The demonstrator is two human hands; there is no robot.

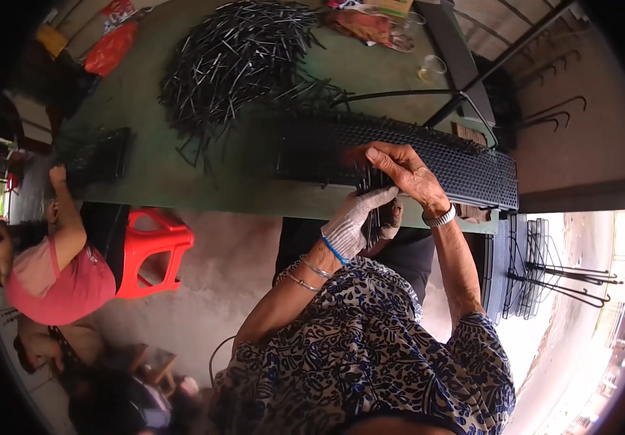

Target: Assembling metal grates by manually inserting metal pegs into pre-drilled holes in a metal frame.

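Note:
A bundle of thin black sticks stands roughly upright at the table's near edge. My left hand, in a pale knit glove with some fingertips bare, is closed around it. Over the bundle's upper end bends my right hand, bare, its thumb and fingers curled against the stick tops; the fingertips are partly smeared by motion. Just beyond both hands lies a long black rack full of small holes. A large heap of loose black sticks covers the far middle of the green table.
Black metal rods rise over the rack's right part. A clear cup and plastic bags are at the far right. Left stand a red stool and a seated person in pink. Wire frames stand right.

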